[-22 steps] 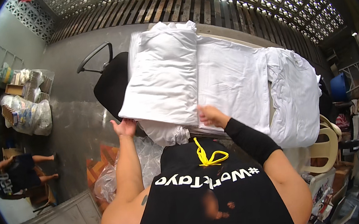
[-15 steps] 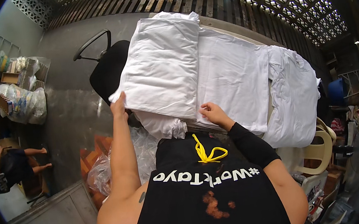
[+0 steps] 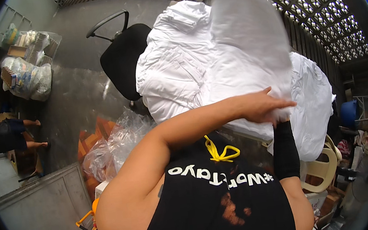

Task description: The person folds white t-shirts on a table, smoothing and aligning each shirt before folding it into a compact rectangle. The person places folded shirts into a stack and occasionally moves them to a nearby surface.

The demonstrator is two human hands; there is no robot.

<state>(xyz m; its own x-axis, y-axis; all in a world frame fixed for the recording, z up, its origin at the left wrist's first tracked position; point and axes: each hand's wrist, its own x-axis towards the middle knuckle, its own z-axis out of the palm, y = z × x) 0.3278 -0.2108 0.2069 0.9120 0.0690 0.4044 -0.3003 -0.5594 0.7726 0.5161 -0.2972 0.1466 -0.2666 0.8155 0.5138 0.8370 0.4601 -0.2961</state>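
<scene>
A white shirt (image 3: 246, 21), blurred by motion, rises in mid-air over a heap of white shirts (image 3: 174, 70). My left hand (image 3: 262, 107) reaches across my body to the right, at the near edge of the lifted shirt. Its thumb and forefinger stretch out, while its lower fingers seem closed on a bit of the white fabric. My right hand (image 3: 281, 116) is almost wholly hidden under the left one; its black sleeve (image 3: 285, 149) shows below. Another white shirt pile (image 3: 311, 100) lies to the right.
A black office chair (image 3: 125, 58) stands against the heap's left side. Clear plastic wrap (image 3: 123, 135) lies on the floor near my left. A cream plastic chair (image 3: 320, 176) is at the right. Far left, another person (image 3: 7, 135) sits near bagged goods (image 3: 30, 80).
My left hand has swung from the pile's left corner to the right, in front of my right hand. The top shirt has lifted and turned over rightward, baring crumpled shirts at the left.
</scene>
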